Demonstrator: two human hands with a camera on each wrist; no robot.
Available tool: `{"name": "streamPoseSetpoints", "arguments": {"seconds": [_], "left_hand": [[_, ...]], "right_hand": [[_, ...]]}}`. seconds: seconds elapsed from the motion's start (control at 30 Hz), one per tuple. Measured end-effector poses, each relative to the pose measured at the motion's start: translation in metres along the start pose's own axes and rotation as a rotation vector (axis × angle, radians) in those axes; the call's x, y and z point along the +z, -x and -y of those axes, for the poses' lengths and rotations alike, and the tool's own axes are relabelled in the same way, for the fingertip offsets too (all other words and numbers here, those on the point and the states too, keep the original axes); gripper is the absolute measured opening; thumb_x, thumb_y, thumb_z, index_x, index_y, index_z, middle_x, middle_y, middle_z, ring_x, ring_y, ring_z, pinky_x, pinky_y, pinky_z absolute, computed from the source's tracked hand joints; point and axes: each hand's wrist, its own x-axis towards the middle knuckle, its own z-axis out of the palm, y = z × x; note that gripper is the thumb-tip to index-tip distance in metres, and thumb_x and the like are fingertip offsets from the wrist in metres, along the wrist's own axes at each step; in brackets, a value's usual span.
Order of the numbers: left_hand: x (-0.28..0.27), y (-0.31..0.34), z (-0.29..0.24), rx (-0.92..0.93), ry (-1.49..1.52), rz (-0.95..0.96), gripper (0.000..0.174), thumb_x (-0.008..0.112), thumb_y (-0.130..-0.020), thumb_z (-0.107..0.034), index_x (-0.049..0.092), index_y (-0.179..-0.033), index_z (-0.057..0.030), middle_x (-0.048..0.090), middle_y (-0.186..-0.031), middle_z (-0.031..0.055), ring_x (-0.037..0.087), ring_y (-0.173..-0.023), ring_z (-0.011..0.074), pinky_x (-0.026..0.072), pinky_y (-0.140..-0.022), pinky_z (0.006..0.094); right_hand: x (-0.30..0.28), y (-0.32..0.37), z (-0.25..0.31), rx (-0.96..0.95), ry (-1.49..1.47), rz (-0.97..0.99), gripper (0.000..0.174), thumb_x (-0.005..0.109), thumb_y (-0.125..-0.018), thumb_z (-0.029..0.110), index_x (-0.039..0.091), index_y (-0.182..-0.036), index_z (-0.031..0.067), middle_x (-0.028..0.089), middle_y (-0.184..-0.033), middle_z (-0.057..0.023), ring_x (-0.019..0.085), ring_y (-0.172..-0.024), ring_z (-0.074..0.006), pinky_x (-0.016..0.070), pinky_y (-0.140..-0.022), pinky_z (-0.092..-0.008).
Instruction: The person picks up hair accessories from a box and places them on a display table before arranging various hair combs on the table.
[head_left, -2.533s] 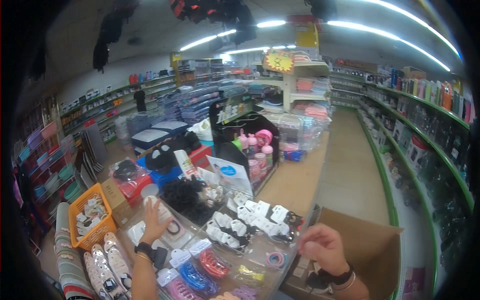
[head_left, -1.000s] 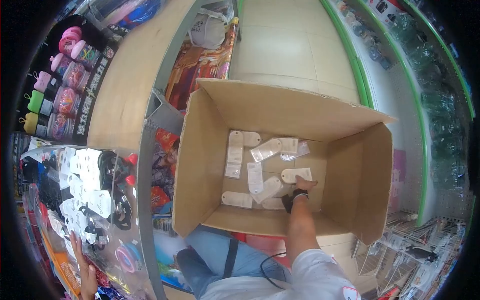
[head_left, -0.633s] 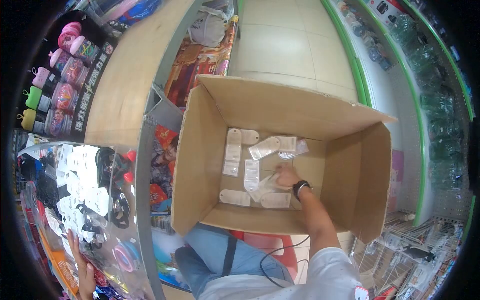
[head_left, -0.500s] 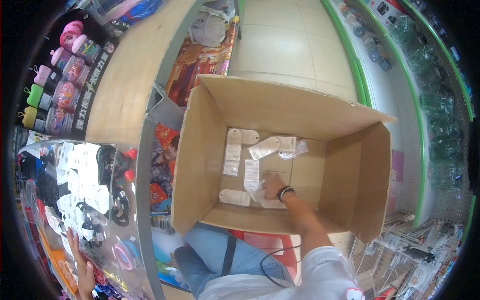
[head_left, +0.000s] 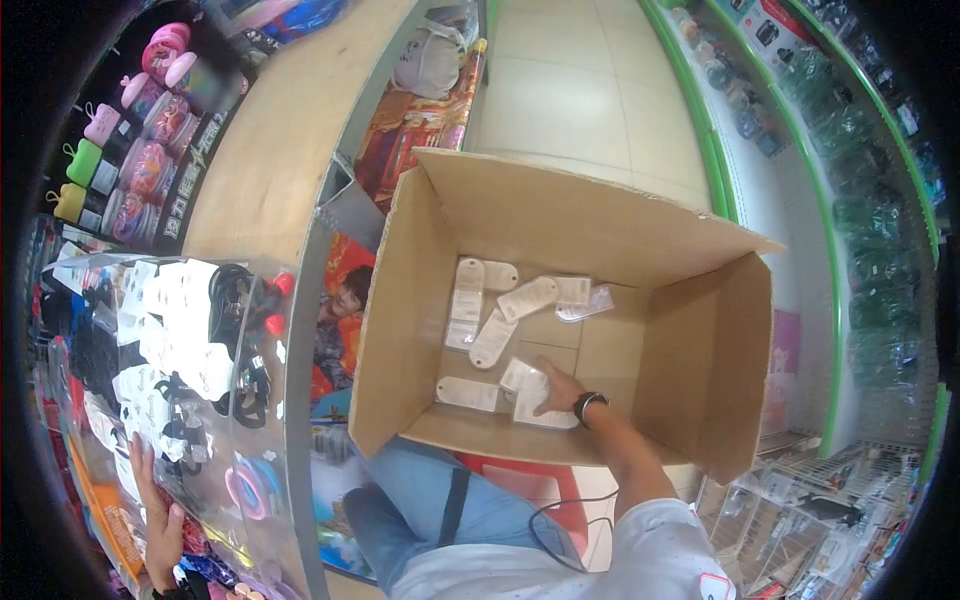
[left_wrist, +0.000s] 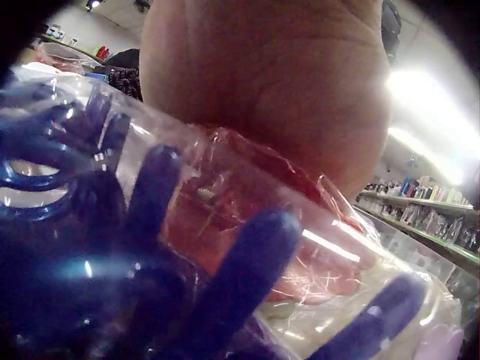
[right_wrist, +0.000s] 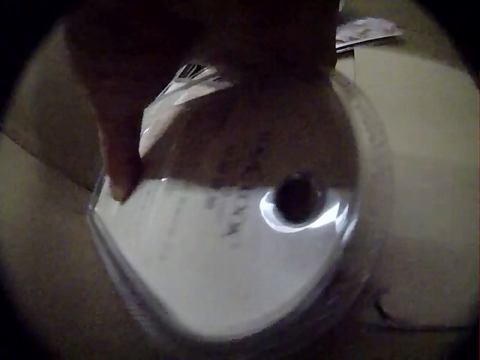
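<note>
the step in hand seemed to be gathering: the right hand (head_left: 562, 390) pinched a clear packet (right_wrist: 217, 270) inside the one cardboard box (head_left: 705, 360); the next move likely called for a firm lift. at least nine packets lay there, overlaps blurring the count. the left hand (head_left: 157, 510), fingers straight, rested over the bench (head_left: 265, 150), seemingly holding nothing.

Matt brown cardboard for box (head_left: 590, 215). Glossy clear plastic over white, paper-like card on packets (right_wrist: 214, 277). Smooth, pale wood finish on surface (head_left: 270, 130). Shiny blue plastic for pronged piece (left_wrist: 255, 247) under crinkled, glossy clear wrap (left_wrist: 334, 244). Matt cloth for trousers (head_left: 500, 512).
</note>
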Motion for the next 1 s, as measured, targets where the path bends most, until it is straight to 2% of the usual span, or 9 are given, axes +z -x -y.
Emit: {"name": "streamPoseSetpoints", "arguments": {"seconds": [0.1, 0.33, 0.43, 0.6, 0.73, 0.8, 0.83, 0.9, 1.0], "left_hand": [[0.001, 0.0, 0.0, 0.012, 0.023, -0.013, 0.071, 0.038, -0.082, -0.049, 0.021, -0.137, -0.0087, 0.007, -0.145, 0.0136, 0.003, -0.134, 0.028, 0.0024, -0.107, 0.0426], [0.0, 0.001, 0.0, 0.014, 0.009, -0.018, 0.068, 0.041, -0.079, -0.039, 0.022, -0.136, -0.008, 0.009, -0.144, 0.0139, 0.003, -0.134, 0.0281, 0.0015, -0.107, 0.0425], [-0.001, 0.001, 0.0, 0.015, -0.009, -0.012, 0.068, 0.041, -0.079, -0.039, 0.022, -0.136, -0.0074, 0.009, -0.144, 0.014, 0.002, -0.134, 0.0283, 0.0013, -0.107, 0.0421], [-0.002, 0.001, 0.003, 0.021, -0.009, -0.017, 0.07, 0.04, -0.082, -0.053, 0.023, -0.136, -0.0109, 0.009, -0.144, 0.0161, 0.004, -0.133, 0.0324, 0.0029, -0.106, 0.0457], [-0.005, 0.002, 0.001, 0.074, -0.021, -0.015, 0.068, 0.041, -0.083, -0.046, 0.022, -0.135, -0.0072, 0.01, -0.143, 0.0172, 0.003, -0.133, 0.0329, 0.0032, -0.106, 0.0445], [-0.007, 0.004, 0.002, 0.108, -0.019, 0.004, 0.067, 0.043, -0.083, -0.042, 0.021, -0.136, -0.0065, 0.01, -0.143, 0.0173, 0.003, -0.133, 0.0328, 0.0027, -0.106, 0.0445], [-0.009, 0.004, 0.004, 0.132, -0.004, 0.011, 0.065, 0.044, -0.083, -0.038, 0.022, -0.135, -0.006, 0.01, -0.144, 0.0171, 0.002, -0.133, 0.0326, 0.002, -0.106, 0.0449], [-0.015, 0.005, -0.001, 0.109, 0.012, 0.034, 0.064, 0.047, -0.081, -0.033, 0.025, -0.135, -0.0061, 0.011, -0.143, 0.0173, 0.004, -0.133, 0.0346, 0.0036, -0.106, 0.044], [-0.019, 0.012, -0.01, 0.142, -0.029, -0.064, 0.065, 0.053, -0.077, -0.028, 0.029, -0.134, -0.0076, 0.011, -0.143, 0.0202, 0.009, -0.132, 0.0372, 0.0083, -0.105, 0.0453]], "right_hand": [[0.003, 0.001, 0.0, 0.018, 0.173, -0.146, 0.084, 0.076, -0.052, 0.014, 0.034, -0.125, 0.0101, 0.047, -0.114, -0.0207, 0.043, -0.108, -0.0368, 0.0392, -0.09, -0.0407], [0.007, -0.005, -0.023, 0.02, 0.193, -0.029, 0.069, 0.07, -0.055, 0.008, 0.041, -0.116, 0.0172, 0.049, -0.109, -0.0177, 0.05, -0.101, -0.0351, 0.0442, -0.083, -0.041], [0.018, 0.003, -0.019, 0.105, 0.178, 0.161, 0.066, 0.065, -0.059, 0.009, 0.039, -0.12, 0.0175, 0.06, -0.093, -0.0183, 0.057, -0.09, -0.0348, 0.0454, -0.078, -0.0429], [0.012, 0.002, -0.006, -0.055, 0.263, 0.073, 0.07, 0.065, -0.058, 0.012, 0.039, -0.123, 0.0174, 0.06, -0.092, -0.0177, 0.057, -0.089, -0.0354, 0.0455, -0.078, -0.0422], [-0.064, 0.028, 0.062, -0.063, -0.028, -0.041, 0.071, 0.067, -0.058, 0.009, 0.041, -0.123, 0.0103, 0.06, -0.099, -0.0163, 0.057, -0.093, -0.0306, 0.0449, -0.082, -0.036], [-0.091, 0.04, 0.097, -0.227, -0.666, -0.107, 0.067, 0.067, -0.061, 0.004, 0.04, -0.122, 0.0027, 0.058, -0.105, -0.0124, 0.056, -0.097, -0.0237, 0.0439, -0.085, -0.0323], [-0.109, 0.054, 0.123, -0.248, -0.658, -0.121, 0.067, 0.067, -0.061, 0.004, 0.04, -0.122, 0.0027, 0.058, -0.105, -0.0124, 0.056, -0.097, -0.0237, 0.0439, -0.085, -0.0323], [-0.142, 0.092, 0.184, -0.416, -1.182, 0.031, 0.064, 0.068, -0.064, 0.002, 0.039, -0.121, -0.0009, 0.054, -0.111, -0.01, 0.054, -0.102, -0.0192, 0.0422, -0.088, -0.0319], [-0.166, 0.138, 0.263, -0.66, -1.33, 0.222, 0.065, 0.069, -0.065, 0.004, 0.039, -0.122, 0.0014, 0.054, -0.112, -0.0102, 0.053, -0.103, -0.0194, 0.0418, -0.09, -0.0337]]}}
